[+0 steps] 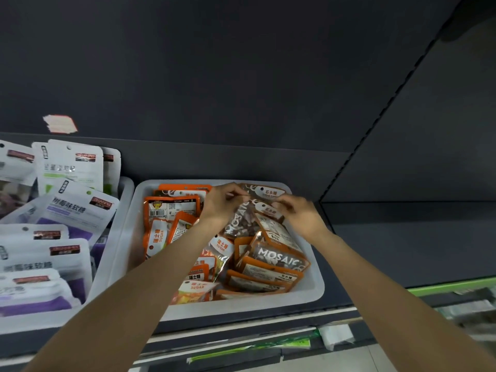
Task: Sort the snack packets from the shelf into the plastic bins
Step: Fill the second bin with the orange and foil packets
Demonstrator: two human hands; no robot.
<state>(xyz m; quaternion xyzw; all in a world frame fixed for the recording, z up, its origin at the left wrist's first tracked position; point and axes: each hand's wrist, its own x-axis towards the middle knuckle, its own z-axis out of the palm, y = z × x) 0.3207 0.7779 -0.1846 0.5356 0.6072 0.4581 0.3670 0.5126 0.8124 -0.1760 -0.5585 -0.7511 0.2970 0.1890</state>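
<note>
Left hand (pixel 224 201) and right hand (pixel 300 214), both reaching over the white plastic bin (pixel 308 289) on the dark shelf (pixel 389 251). Each hand pinches an upper corner of one MOSAIC stone-candy packet (pixel 243 221), fingers curled on the top seam; the packet stands tilted between them, its lower edge down among the packets already in the bin.

Step in hand, as judged: seating this packet in the right half of the bin, where like packets lie overlapped. The next move appears to call for lowering or tucking it flat against its neighbours, then letting go at both corners without dragging the stack askew.

Materials: the held packet is a flat pouch with a glossy clear window showing dark mottled candies, orange border, and a white tag-shaped label. Further MOSAIC packets (pixel 279 260) lie shingled toward the near right corner. The left half holds orange SUGAR packets (pixel 158 236), equally glossy, some showing barcoded backs. The bin is a smooth, matte white, shallow tray with rounded corners.

Just beside it at left stands a second white bin (pixel 124 189), filled with matte white-and-purple soft-candy pouches (pixel 72 210), each with a round hang hole. A pale label (pixel 60 124) is stuck to the dark back panel above. A green price strip (pixel 451 287) edges the neighbouring shelf at right.
</note>
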